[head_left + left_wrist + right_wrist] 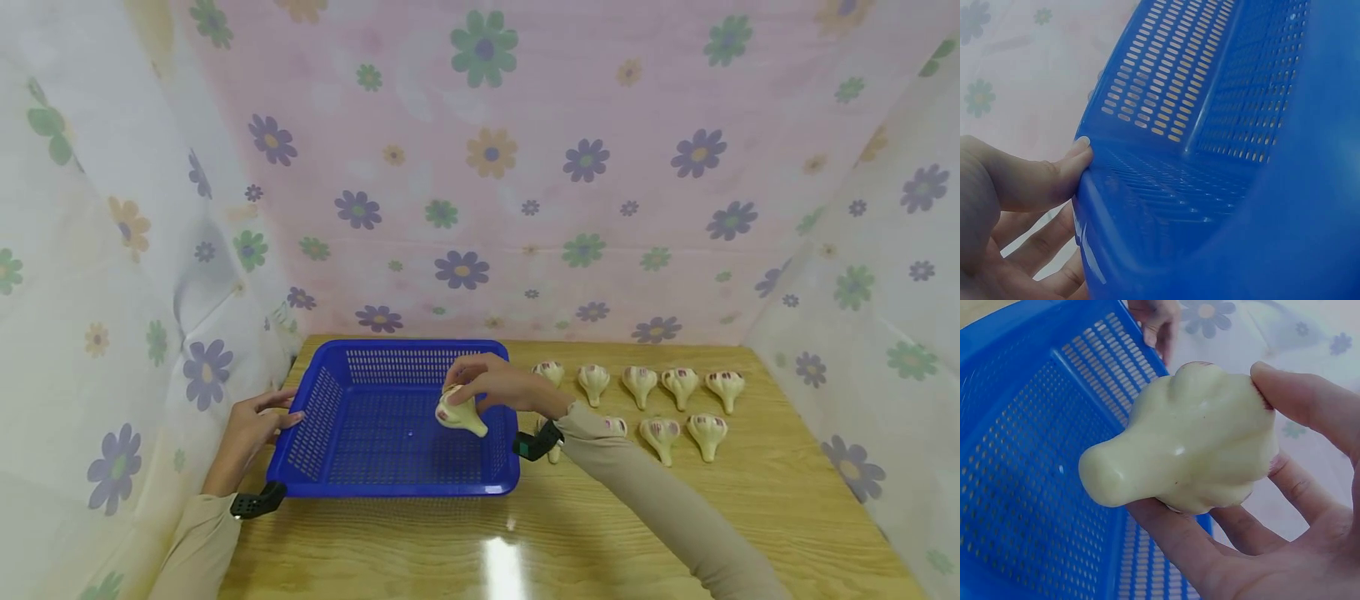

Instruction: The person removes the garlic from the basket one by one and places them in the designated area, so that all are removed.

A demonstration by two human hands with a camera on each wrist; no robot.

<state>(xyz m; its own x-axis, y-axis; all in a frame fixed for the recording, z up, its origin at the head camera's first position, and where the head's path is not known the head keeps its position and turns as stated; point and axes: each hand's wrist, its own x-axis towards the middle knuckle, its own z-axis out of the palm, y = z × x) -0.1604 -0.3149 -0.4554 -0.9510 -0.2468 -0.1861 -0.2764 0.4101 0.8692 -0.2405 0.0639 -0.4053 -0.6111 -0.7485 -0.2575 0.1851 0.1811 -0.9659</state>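
Observation:
A blue plastic basket (411, 490) with slotted walls stands on the table at the left. My left hand (252, 433) grips its left rim, thumb over the edge and fingers along the outside, as the left wrist view shows. Over the basket's right part, my right hand (501, 385) holds a garlic bulb (461, 413) with a smooth, shiny cream skin and purplish patches. In the right wrist view the bulb (1179, 444) sits between thumb and fingers, its stem end toward the basket. No other bulb shows inside the basket.
Right of the basket, several more garlic bulbs (639, 383) lie in two rows on the wooden table (675, 517); my right forearm covers part of the front row. Flower-patterned cloth (525, 208) hangs behind the table and at both sides.

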